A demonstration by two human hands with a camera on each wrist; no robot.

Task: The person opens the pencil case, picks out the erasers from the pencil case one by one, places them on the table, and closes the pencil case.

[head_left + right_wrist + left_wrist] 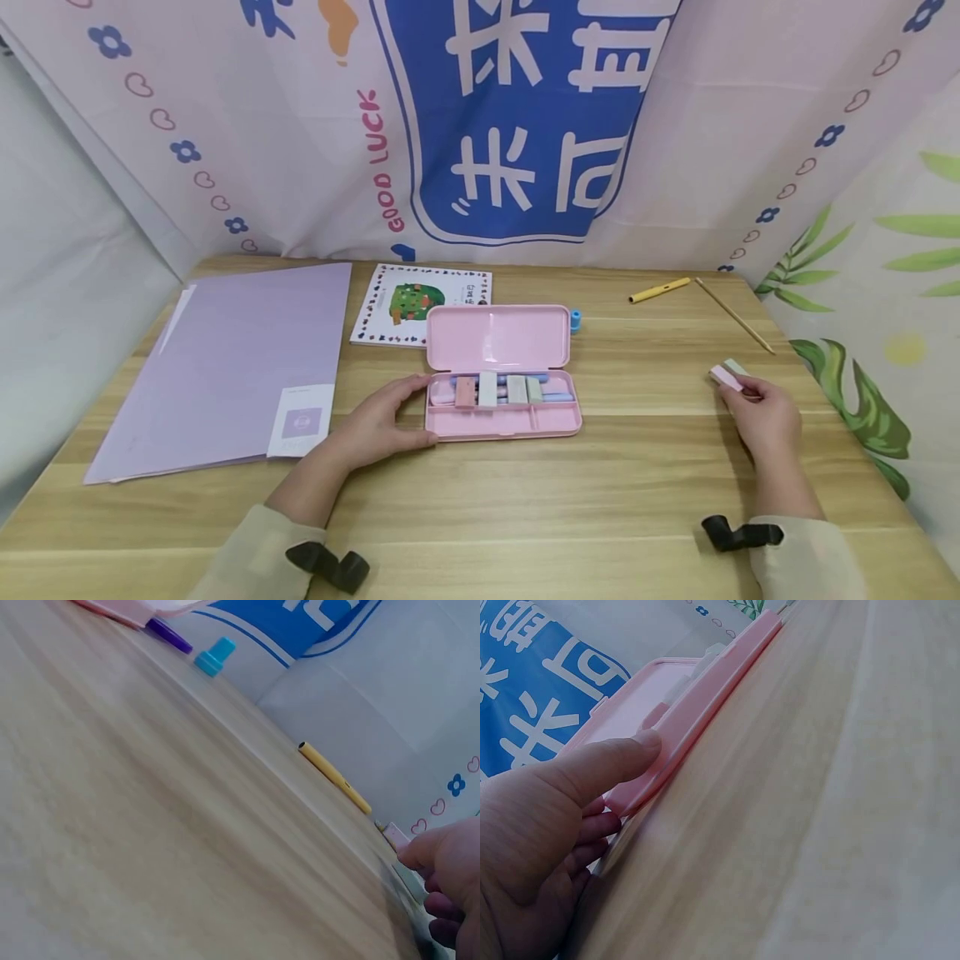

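Note:
A pink pencil case (502,435) lies with its lid raised. Pens and several erasers, among them a pink eraser (465,392) and a white eraser (487,390), are inside. My left hand (378,427) grips the case's left end, thumb at the front corner and fingers along the side; in the left wrist view the thumb (619,761) presses the front wall. Far to the right, my right hand (768,417) pinches a pale pink eraser (724,377). Beside that lies a pale green eraser (409,882); whether the fingers touch it I cannot tell.
Purple folders (247,358) with a white card (300,421) cover the left side. A booklet (375,308) lies behind the case, near a small blue piece (575,322). At the back right are a yellow pen (660,290) and a thin stick (735,317).

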